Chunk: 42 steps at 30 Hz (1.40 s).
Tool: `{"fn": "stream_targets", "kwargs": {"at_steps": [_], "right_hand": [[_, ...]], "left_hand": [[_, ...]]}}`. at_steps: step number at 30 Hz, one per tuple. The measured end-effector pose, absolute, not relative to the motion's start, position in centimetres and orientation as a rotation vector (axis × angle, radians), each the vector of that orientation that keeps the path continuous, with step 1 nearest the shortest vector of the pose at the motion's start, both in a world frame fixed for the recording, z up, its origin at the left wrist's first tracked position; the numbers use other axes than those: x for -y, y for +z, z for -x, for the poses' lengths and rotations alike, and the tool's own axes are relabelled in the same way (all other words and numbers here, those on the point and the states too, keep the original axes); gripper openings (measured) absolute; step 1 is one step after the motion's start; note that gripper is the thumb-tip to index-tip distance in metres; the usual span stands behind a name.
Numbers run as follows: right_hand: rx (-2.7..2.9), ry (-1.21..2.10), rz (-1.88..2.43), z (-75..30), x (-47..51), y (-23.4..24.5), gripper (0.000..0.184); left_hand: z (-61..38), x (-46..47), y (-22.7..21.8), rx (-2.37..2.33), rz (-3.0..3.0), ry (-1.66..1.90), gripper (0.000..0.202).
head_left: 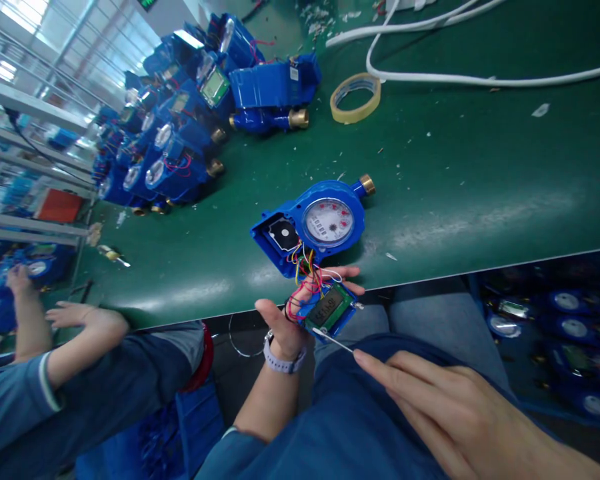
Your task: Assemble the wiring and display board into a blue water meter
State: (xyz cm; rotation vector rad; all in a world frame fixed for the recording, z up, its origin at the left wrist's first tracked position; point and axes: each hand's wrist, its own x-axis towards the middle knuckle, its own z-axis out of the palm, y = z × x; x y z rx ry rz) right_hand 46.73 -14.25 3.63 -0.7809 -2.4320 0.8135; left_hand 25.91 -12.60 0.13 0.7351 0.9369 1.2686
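My left hand (287, 331), palm up at the bench edge, supports a small green circuit board with a display (339, 300) from below; its thumb and some fingers stick out past the board. Between the fingertips of my right hand (430, 407) is a thin cotton swab (336, 342), whose white tip meets the board's near corner. Red, yellow and white wires (306, 267) run from the board to a blue water meter (345, 187) lying on the bench. The meter's round dial faces up, and its side compartment is uncovered, showing a black part.
Several blue water meters (267, 83) are grouped at the back left of the green bench (455, 160). A tape roll (355, 117) and a white cable (445, 79) lie farther back. At left are a co-worker's hands (77, 315). More meters (575, 330) sit below the bench edge, right.
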Motion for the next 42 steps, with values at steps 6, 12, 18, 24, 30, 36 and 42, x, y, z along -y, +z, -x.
{"fn": "stream_targets", "kwargs": {"at_steps": [6,12,18,24,30,36,42], "right_hand": [[2.448,0.778,0.813,-46.5,14.5,3.4,0.050],[2.437,0.802,0.866,-46.9,14.8,3.2,0.052],[2.399,0.807,0.880,-46.8,14.8,3.7,0.049],[2.383,0.844,0.905,-46.7,15.0,3.3,0.046],[2.456,0.814,0.876,-46.7,15.0,3.0,0.048],[2.511,0.644,0.903,-47.0,15.5,2.7,0.053],[2.541,0.459,1.022,-46.7,16.3,2.4,0.052]], "left_hand": [[-26.6,12.0,0.1,-0.978,-0.801,1.390,0.095],[-25.6,11.7,-2.0,-1.079,-1.119,1.380,0.100],[-24.2,11.2,-1.8,-0.966,-1.254,1.202,0.087],[-25.9,11.2,-2.1,-0.997,-1.136,1.476,0.083],[-25.5,11.5,-2.6,-1.098,-1.124,1.434,0.087],[-25.3,11.6,-2.5,-1.066,-1.067,1.378,0.084],[-25.9,11.5,-2.7,-1.056,-1.019,1.456,0.089]]}}
